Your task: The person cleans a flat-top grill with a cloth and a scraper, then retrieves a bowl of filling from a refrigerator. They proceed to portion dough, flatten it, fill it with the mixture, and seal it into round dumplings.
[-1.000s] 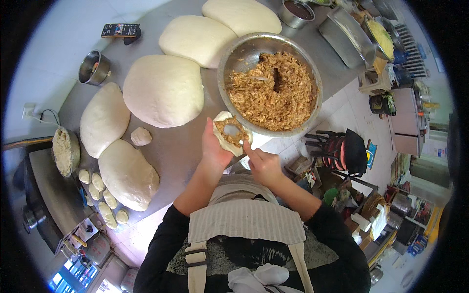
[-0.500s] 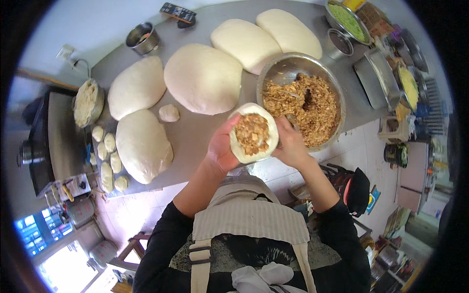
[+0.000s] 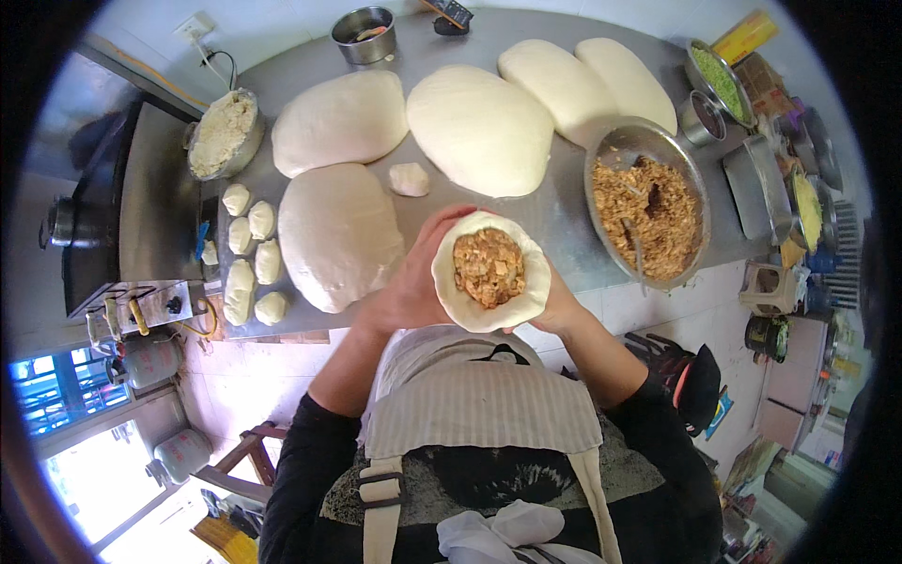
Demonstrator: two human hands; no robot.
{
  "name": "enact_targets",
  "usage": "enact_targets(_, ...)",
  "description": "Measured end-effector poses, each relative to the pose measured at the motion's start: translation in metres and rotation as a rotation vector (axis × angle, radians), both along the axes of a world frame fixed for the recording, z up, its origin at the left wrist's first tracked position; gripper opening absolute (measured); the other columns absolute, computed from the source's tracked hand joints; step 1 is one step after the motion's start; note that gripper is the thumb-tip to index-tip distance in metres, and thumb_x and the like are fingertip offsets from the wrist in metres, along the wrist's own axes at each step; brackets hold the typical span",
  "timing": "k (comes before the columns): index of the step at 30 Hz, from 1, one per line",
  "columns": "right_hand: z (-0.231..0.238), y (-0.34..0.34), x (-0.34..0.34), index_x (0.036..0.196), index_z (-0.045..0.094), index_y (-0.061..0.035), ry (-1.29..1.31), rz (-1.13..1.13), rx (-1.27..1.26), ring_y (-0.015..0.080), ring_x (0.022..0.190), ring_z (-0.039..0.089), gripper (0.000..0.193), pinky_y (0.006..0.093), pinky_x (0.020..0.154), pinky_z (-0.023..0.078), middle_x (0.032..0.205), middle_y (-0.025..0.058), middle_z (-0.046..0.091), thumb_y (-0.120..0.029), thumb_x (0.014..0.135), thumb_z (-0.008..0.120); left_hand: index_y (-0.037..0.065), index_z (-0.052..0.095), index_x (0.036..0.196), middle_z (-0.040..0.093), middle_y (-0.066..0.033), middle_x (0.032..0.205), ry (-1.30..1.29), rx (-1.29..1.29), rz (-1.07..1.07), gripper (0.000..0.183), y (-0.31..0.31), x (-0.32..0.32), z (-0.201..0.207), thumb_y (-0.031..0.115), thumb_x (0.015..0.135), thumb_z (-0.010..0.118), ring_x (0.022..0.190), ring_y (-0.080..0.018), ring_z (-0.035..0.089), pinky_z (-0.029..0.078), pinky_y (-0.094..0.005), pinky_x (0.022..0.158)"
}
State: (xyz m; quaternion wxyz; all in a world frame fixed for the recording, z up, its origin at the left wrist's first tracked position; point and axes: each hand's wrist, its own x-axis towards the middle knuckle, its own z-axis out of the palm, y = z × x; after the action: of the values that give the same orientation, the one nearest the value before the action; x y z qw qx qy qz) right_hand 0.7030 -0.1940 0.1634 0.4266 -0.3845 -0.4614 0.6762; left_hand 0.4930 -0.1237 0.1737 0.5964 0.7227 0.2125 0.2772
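Observation:
A round dough wrapper (image 3: 537, 274) sits cupped between my two hands, its rim raised around a mound of brown, chunky filling (image 3: 489, 268). My left hand (image 3: 420, 273) wraps the wrapper's left side, its fingers running behind the far edge. From the right, my right hand (image 3: 561, 303) grips the wrapper too, its fingers mostly hidden underneath. To the right of the hands stands a steel bowl (image 3: 601, 230) of the same filling. A spoon (image 3: 637, 249) rests in it, handle over the near rim.
Large dough slabs (image 3: 479, 127) cover much of the steel table (image 3: 432, 221). One small dough lump (image 3: 409, 179) lies between them, with several small pieces (image 3: 268, 261) at the left. A bowl of pale contents (image 3: 225, 132) stands back left; a metal pan (image 3: 752, 193) sits at the right.
My right hand has left the bowl's edge and come under the wrapper. The spoon now rests in the bowl. The view has shifted, so the table's things appear farther right.

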Motion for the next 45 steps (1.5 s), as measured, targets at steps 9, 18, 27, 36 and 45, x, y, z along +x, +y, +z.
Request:
enact_targets(9, 0.046, 0.024, -0.118, 0.154, 0.013, -0.0026, -0.418, -0.006, 0.291, 0.0279, 0.139, 0.036, 0.148, 0.0453, 0.115, 0.027, 0.154, 0.0137, 0.029, -0.069, 0.042, 0.084, 0.003, 0.036, 0.140, 0.050, -0.0102, 0.133, -0.092, -0.076, 0.133, 0.114, 0.009, -0.112, 0.012, 0.026, 0.048, 0.098, 0.123, -0.0204, 0.051, 0.042, -0.0359, 0.104)
enact_targets(18, 0.076, 0.040, -0.148, 0.098, 0.074, -0.0018, -0.562, -0.075, 1.285, 0.0298, 0.110, 0.066, 0.069, 0.0502, 0.116, 0.021, 0.101, 0.0130, 0.073, -0.067, 0.080, 0.062, 0.001, 0.039, 0.138, 0.056, -0.0108, 0.127, -0.197, -0.183, -0.041, 0.106, 0.008, -0.122, 0.047, 0.026, 0.051, 0.095, 0.118, -0.0201, 0.056, 0.046, -0.0353, 0.101)
enact_targets(27, 0.068, 0.031, -0.129, 0.149, 0.011, 0.0009, -0.170, -0.274, 0.672, 0.0313, 0.143, 0.027, 0.144, 0.0467, 0.118, 0.018, 0.154, 0.0240, 0.019, -0.056, 0.044, 0.091, 0.005, 0.046, 0.135, 0.049, -0.0139, 0.136, -0.385, -0.330, 0.041, 0.094, 0.003, -0.091, 0.054, 0.019, 0.053, 0.091, 0.125, -0.0262, 0.051, 0.043, -0.0400, 0.105)
enact_targets(36, 0.050, 0.032, -0.120, 0.146, 0.036, -0.0022, 0.188, -0.185, 0.120, 0.0283, 0.141, 0.032, 0.132, 0.0430, 0.113, 0.030, 0.157, 0.0174, 0.023, -0.055, 0.040, 0.094, 0.005, 0.067, 0.115, 0.044, -0.0101, 0.130, -0.234, 0.028, 0.187, 0.049, -0.009, -0.065, 0.043, 0.014, 0.068, 0.077, 0.129, -0.0254, 0.042, 0.041, -0.0401, 0.104)
enact_targets(45, 0.051, 0.024, -0.110, 0.148, 0.031, -0.0028, 0.231, -0.036, 0.245, 0.0285, 0.141, 0.032, 0.127, 0.0422, 0.112, 0.030, 0.153, 0.0174, 0.030, -0.052, 0.049, 0.093, 0.004, 0.065, 0.117, 0.049, -0.0114, 0.125, -0.420, -0.331, 0.230, 0.047, -0.023, -0.056, 0.026, 0.019, 0.074, 0.072, 0.122, -0.0258, 0.048, 0.041, -0.0397, 0.101)
